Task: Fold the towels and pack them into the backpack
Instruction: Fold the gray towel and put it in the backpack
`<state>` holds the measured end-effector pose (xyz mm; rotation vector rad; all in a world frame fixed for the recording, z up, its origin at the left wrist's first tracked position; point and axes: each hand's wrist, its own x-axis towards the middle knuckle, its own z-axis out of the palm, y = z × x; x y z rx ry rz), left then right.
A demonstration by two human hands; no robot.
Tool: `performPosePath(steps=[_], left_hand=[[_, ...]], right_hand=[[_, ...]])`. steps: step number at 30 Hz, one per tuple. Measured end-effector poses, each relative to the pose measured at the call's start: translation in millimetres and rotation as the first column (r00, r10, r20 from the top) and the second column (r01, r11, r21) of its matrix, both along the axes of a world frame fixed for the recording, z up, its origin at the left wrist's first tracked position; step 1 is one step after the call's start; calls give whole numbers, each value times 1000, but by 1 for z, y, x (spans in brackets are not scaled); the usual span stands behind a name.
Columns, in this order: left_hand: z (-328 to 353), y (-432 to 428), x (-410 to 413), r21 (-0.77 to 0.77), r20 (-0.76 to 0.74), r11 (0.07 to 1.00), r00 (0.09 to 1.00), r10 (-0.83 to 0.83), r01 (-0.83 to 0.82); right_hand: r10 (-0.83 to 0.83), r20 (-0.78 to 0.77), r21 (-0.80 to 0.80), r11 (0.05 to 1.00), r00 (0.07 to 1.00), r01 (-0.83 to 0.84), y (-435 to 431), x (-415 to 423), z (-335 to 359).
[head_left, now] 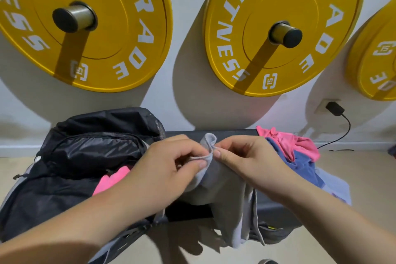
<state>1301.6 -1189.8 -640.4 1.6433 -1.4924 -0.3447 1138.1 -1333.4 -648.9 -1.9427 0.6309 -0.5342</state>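
A grey towel (230,201) hangs in front of me, its lower part draping past the bench's front edge. My left hand (171,163) pinches its top edge between thumb and fingers. My right hand (244,156) pinches the same edge right beside it, a small fold of cloth sticking up between them. The black backpack (90,148) lies open on the left of the bench, a pink towel (111,179) showing in its mouth. On the right lies a heap with a pink towel (287,141) on a blue towel (302,167).
The dark padded bench (231,133) stands against a white wall. Three yellow weight plates hang on wall pegs above, one (278,28) straight ahead. A black plug (335,108) with its cable sits in a wall socket at the right. Beige floor lies on both sides.
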Motion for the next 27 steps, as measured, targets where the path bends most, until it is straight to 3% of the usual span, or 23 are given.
performPosePath(steps=[3,5,10,13,18,22,25,27], left_hand=[[-3,-4,2,44,-175,998,983,49,-42],[-6,-6,6,62,-211,997,976,53,-40],[-11,-9,11,49,-32,999,999,13,-12],[-9,-10,14,24,26,999,999,20,-21],[-6,-8,13,21,-24,1000,999,21,-21],[-1,-11,27,-91,-56,968,972,229,-233],[1,-10,47,-107,-82,912,917,389,-396],[-1,-8,59,-67,-64,906,908,415,-418]], right_hand=[[125,24,22,992,992,-126,11,4,9],[157,7,33,987,988,-158,8,3,9],[175,1,73,982,985,-175,3,1,4],[105,39,186,976,994,-111,0,0,-1],[41,-174,-52,997,984,-50,-15,-2,-21],[-158,-269,-158,980,950,118,-32,-10,-39],[-191,-201,7,980,961,197,-37,-14,-45],[-224,-108,140,961,969,238,-33,-14,-42]])
